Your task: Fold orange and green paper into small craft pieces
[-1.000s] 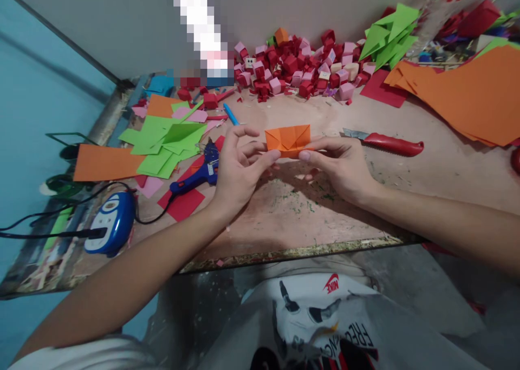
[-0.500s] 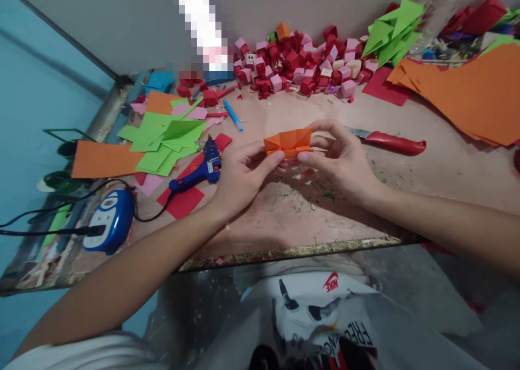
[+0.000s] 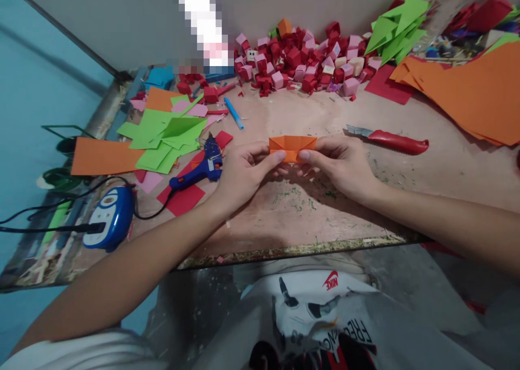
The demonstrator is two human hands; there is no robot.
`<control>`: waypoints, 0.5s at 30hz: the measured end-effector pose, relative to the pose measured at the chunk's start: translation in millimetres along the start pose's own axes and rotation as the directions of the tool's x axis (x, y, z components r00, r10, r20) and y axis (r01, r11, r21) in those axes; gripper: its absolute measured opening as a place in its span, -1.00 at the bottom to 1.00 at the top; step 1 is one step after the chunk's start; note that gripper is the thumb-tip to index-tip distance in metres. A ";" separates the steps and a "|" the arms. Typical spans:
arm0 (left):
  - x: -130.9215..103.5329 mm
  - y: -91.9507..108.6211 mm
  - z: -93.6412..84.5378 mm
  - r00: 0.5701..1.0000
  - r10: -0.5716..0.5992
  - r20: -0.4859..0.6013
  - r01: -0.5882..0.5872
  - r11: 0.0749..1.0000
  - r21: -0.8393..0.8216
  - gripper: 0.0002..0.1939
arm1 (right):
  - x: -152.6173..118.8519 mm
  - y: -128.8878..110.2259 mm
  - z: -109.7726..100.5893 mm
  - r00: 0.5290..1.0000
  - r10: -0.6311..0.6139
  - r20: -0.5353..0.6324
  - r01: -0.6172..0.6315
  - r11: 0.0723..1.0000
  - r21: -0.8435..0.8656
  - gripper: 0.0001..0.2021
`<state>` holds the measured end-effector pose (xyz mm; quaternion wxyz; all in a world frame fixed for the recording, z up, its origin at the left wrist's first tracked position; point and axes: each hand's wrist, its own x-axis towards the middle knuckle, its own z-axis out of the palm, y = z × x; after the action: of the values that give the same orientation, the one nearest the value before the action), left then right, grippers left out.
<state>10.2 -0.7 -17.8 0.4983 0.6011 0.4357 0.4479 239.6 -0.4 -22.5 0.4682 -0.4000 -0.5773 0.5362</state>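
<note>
A small folded piece of orange paper [image 3: 293, 144], creased across its face, is held above the table between both hands. My left hand [image 3: 248, 172] pinches its left end, thumb on the near face and fingers behind. On the right end, my right hand [image 3: 343, 167] grips it the same way, thumb tip near the middle. The fingers behind the paper are partly hidden. Right of my right hand lies a knife [image 3: 398, 141] with a red handle. A blue glue gun [image 3: 203, 169] rests just left of my left hand.
Many small red and pink paper cubes [image 3: 292, 58] are heaped at the back. Green paper pieces [image 3: 162, 140] lie at left, large orange sheets [image 3: 467, 91] at right. A blue extension socket [image 3: 109, 218] with cords stands near the left edge. A blue pen [image 3: 233, 114] lies beyond.
The orange paper has shifted slightly right and down and now lies flatter, its face toward me. My right fingers have dropped from its top edge to behind its right end.
</note>
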 end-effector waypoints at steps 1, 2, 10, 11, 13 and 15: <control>0.1 -0.7 0.0 1.000 -0.010 -0.003 0.010 1.000 -0.005 -0.52 | -0.2 -0.3 0.1 1.000 -0.001 -0.003 0.001 1.000 -0.009 -0.66; 0.2 -1.2 -0.1 1.000 -0.012 -0.003 0.012 1.000 -0.005 -0.53 | -0.3 -0.5 0.2 1.000 -0.003 -0.005 0.003 1.000 -0.015 -0.65; -4.6 2.9 -1.7 0.988 0.152 0.006 -0.150 0.971 0.187 -0.66 | 1.6 2.6 -3.5 0.997 0.019 0.078 -0.017 0.999 -0.029 -0.74; -6.0 3.6 -1.5 0.985 0.175 0.007 -0.172 0.959 0.223 -0.70 | 2.2 2.5 -3.8 0.995 0.027 0.096 -0.022 0.998 -0.055 -0.75; -8.8 4.4 -0.8 0.975 0.223 0.000 -0.214 0.938 0.272 -0.77 | 3.0 1.4 -3.8 0.987 0.050 0.155 -0.034 0.994 -0.102 -0.76; -10.8 4.8 0.1 0.957 0.289 -0.014 -0.272 0.913 0.303 -0.84 | 3.2 -0.4 -3.5 0.971 0.069 0.231 -0.042 0.992 -0.120 -0.76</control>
<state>8.3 -11.8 -14.2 0.3197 0.7123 0.4216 0.4612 242.2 3.5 -21.8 0.3578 -0.3762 -0.6468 0.5586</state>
